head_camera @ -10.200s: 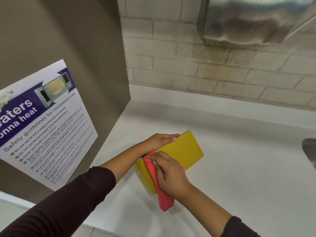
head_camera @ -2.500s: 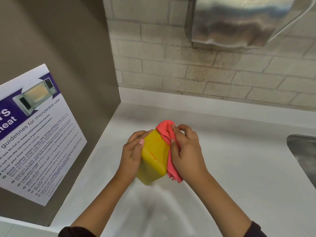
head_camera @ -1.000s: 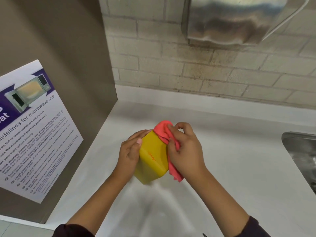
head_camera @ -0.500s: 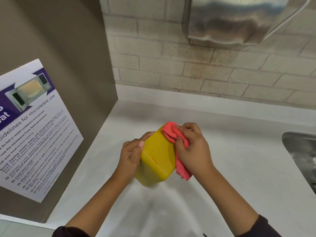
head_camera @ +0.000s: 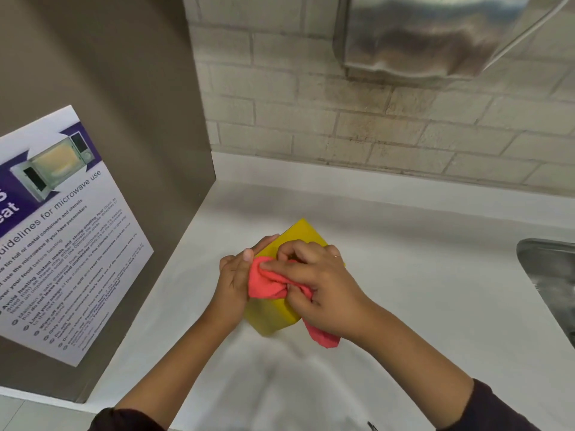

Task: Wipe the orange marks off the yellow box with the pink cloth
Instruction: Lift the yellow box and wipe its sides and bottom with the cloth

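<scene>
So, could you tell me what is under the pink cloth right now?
The yellow box, with the pink cloth pressed on it by the right hand. Any orange marks beneath are covered.

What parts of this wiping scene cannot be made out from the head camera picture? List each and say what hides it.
1. Orange marks on the yellow box: none show; the pink cloth and right hand cover the face being rubbed.
2. Left hand fingers: mostly behind the box.
3. Sink: cut off by the right edge.
4. Microwave poster: cut off on the left, small print unreadable.
5. Steel dispenser: cut off by the top edge.
</scene>
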Demonstrator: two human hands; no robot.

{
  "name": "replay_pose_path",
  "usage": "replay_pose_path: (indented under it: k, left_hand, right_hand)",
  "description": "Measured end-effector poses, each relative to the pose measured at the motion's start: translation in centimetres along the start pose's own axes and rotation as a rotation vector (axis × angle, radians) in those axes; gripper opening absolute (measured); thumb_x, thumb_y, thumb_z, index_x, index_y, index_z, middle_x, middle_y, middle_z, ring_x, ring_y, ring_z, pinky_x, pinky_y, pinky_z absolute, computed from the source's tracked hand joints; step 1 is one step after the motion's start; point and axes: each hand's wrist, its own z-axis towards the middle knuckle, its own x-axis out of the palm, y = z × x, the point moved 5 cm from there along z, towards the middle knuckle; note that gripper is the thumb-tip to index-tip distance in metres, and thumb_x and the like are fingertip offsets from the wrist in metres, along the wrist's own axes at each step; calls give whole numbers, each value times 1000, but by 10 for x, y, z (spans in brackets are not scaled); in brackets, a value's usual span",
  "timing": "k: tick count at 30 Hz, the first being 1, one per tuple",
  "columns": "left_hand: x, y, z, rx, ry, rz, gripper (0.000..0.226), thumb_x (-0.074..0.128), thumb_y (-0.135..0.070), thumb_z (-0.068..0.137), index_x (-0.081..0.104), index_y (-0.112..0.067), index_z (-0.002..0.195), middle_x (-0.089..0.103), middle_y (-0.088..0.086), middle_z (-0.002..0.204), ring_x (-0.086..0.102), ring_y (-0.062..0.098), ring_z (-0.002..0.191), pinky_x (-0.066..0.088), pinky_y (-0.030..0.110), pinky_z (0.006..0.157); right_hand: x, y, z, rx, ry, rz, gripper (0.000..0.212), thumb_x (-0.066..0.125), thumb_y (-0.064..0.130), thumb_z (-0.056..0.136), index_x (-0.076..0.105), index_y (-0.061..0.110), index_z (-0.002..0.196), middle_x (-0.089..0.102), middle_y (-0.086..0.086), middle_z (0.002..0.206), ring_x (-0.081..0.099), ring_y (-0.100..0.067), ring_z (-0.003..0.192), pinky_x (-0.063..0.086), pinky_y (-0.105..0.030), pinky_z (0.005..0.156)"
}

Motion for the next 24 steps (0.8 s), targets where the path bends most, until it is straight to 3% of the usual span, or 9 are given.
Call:
replay_pose_path:
  k: [3, 5, 7, 9, 11, 14, 19, 21, 24]
  left_hand:
    - [-1, -5, 0, 43, 22, 50, 68, 26, -73, 84, 58, -30, 127, 70, 7, 114, 54, 35, 118, 33, 57, 107]
    - [-2, -9, 1, 68, -1, 57, 51, 28, -59, 90, 61, -37, 121, 72, 13, 105, 62, 26, 106, 38, 55, 103]
    - [-2, -14, 1, 75, -8, 57, 45, 30, -53, 90, 63, -41, 117, 65, 26, 87, 56, 27, 90, 43, 49, 93]
    - [-1, -17, 1, 84, -1, 80, 43, 30, -50, 90, 64, -41, 116, 63, 23, 83, 56, 34, 81, 45, 51, 91]
    - [-1, -18, 0, 97, -14, 101, 42, 29, -46, 91, 64, -42, 114, 72, 17, 95, 61, 42, 92, 42, 57, 96]
    - [-1, -16, -1, 79, -30, 118, 43, 29, -48, 89, 62, -43, 115, 72, -4, 108, 60, 32, 106, 37, 57, 103]
    - [-4, -10, -2, 12, -41, 97, 43, 30, -57, 85, 62, -51, 112, 68, -8, 115, 56, 22, 116, 40, 49, 106]
    - [-5, -8, 0, 13, -38, 96, 43, 29, -57, 85, 61, -51, 114, 68, -5, 115, 55, 25, 116, 39, 50, 106]
    - [-2, -2, 1, 23, -7, 109, 51, 28, -56, 86, 60, -39, 122, 67, 4, 117, 51, 34, 118, 36, 56, 106]
  right_hand:
    - [-2, 2, -1, -78, 95, -40, 38, 47, 17, 73, 71, 32, 99, 56, 6, 95, 46, -16, 77, 34, -38, 73]
    - [-3, 2, -3, -98, 123, -59, 37, 48, 16, 72, 72, 32, 93, 57, 5, 95, 46, -18, 77, 37, -42, 72]
    - [-4, 2, -6, -110, 127, -55, 34, 47, 15, 72, 73, 32, 87, 58, 5, 94, 46, -18, 76, 37, -43, 72]
    - [-5, 0, -10, -119, 115, -49, 33, 48, 15, 71, 72, 33, 83, 58, 5, 92, 46, -18, 77, 36, -41, 72]
    - [-7, -4, -15, -107, 96, -15, 32, 48, 15, 70, 72, 33, 79, 58, 7, 92, 47, -16, 78, 34, -38, 74]
    - [-10, -15, -24, -78, 61, 68, 31, 47, 13, 68, 71, 32, 74, 59, 7, 92, 49, -14, 81, 33, -37, 78]
    - [-22, -49, -36, 83, -59, 133, 30, 42, 14, 68, 65, 31, 74, 55, 12, 93, 48, -11, 83, 32, -35, 82]
    - [-26, -62, -32, 155, -117, 168, 31, 41, 13, 69, 66, 31, 74, 53, 14, 92, 50, -12, 85, 34, -34, 83]
    - [-33, -75, -20, 304, -197, 271, 35, 41, 1, 69, 71, 13, 82, 51, 9, 90, 52, -19, 90, 39, -31, 83]
